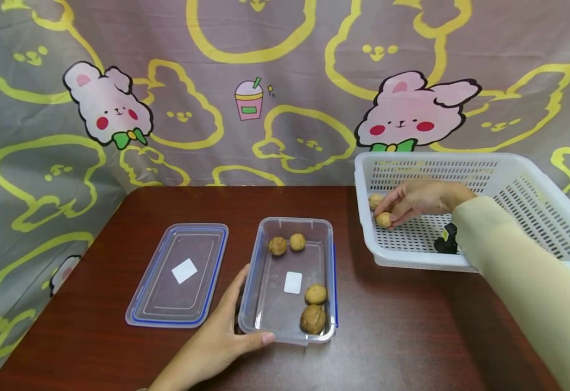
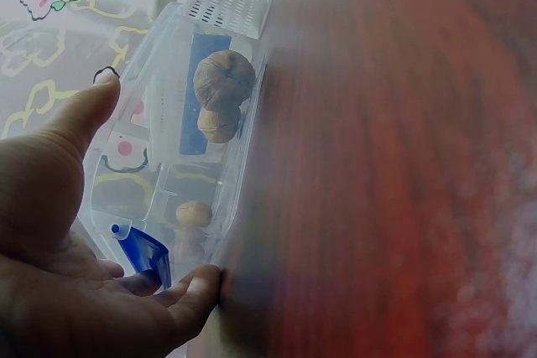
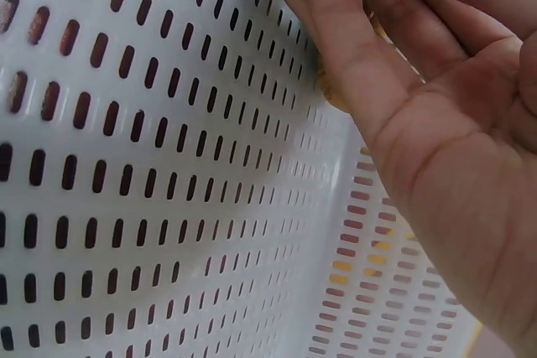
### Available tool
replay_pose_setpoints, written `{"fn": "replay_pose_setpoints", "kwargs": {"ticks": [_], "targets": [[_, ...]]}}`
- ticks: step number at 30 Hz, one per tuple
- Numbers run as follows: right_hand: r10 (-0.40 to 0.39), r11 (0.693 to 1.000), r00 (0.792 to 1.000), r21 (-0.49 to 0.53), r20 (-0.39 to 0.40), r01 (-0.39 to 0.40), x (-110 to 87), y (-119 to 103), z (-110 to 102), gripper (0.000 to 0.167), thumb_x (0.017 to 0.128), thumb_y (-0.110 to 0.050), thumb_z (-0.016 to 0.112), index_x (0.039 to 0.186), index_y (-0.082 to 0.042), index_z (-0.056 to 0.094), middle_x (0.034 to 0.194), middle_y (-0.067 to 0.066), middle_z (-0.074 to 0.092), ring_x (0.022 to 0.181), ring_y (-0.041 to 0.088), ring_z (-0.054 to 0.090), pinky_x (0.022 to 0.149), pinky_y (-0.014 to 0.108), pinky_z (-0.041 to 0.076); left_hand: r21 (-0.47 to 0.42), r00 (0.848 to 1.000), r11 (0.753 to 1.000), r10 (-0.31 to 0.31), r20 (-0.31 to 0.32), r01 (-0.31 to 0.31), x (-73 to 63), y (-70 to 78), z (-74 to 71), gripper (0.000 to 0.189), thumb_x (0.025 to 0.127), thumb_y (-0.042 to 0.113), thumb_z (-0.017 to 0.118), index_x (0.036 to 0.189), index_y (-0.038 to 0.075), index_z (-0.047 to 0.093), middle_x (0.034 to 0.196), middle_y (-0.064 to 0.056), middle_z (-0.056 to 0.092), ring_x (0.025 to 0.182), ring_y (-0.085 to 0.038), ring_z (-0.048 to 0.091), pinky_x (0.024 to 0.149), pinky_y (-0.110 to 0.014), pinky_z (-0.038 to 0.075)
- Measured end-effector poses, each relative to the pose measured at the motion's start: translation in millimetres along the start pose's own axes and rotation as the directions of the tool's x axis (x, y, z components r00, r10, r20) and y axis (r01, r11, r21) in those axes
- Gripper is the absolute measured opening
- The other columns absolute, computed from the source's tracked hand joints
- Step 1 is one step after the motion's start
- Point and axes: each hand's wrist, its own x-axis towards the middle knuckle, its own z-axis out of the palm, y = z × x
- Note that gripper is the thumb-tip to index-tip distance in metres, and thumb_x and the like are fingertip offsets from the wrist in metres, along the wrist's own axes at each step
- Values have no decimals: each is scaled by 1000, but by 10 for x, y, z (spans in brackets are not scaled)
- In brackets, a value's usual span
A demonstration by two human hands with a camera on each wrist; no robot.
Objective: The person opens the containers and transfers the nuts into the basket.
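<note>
In the head view a clear plastic container (image 1: 270,293) stands on the table with walnuts inside: two near its far end, a lighter walnut (image 1: 316,294) and a darker walnut (image 1: 312,319) at the near right. My left hand (image 1: 221,331) rests against its near left corner, thumb along the front rim and fingers along the left side, by a blue latch (image 2: 144,251) in the left wrist view. Inside the white basket (image 1: 370,239), my right hand (image 1: 419,198) pinches a walnut (image 1: 384,220) between thumb and fingertips. Another walnut (image 1: 375,201) sits just behind it, at the basket's left wall.
A clear lid (image 1: 168,293) with a blue seal lies flat left of the container. Within the basket is a small black object (image 1: 446,240) with a yellow mark, near the right sleeve (image 1: 514,260). A patterned cloth (image 1: 285,81) hangs behind the table.
</note>
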Motion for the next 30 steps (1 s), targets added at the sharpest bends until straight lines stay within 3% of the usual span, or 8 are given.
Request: {"fn": "replay_pose_setpoints", "kwargs": {"ticks": [7,15,24,30], "targets": [[1,1000,1000,21,20,-1,18,13,-4,37,98,3,66,135,6,66,129,15,67,111,25,69,104,41,56,1,1000,1000,1,3,-1,-6,1,-8,121,81,39,91,169,28,9,174,-12,17,151,-38,35,118,-61,32],[-23,997,999,73,31,21,11,23,-8,39,99,1,66,138,5,65,134,18,65,114,31,70,106,46,54,4,1000,1000,-11,4,11,-4,5,-9,121,81,40,91,169,30,8,174,-12,17,151,-37,34,117,-62,33],[-55,998,998,21,-35,56,-78,-12,-48,38,100,-2,66,138,2,66,143,16,63,115,32,71,99,43,58,6,1000,1000,-19,1,19,-2,6,-4,121,81,41,91,169,31,8,175,-11,17,152,-37,34,118,-62,32],[-107,994,989,0,-97,108,-158,-52,-83,40,99,-1,63,140,0,65,139,11,69,109,37,74,94,42,61,6,1000,1000,-21,-2,21,-3,7,-4,121,81,41,91,169,31,9,174,-11,17,151,-37,35,118,-61,33]]}}
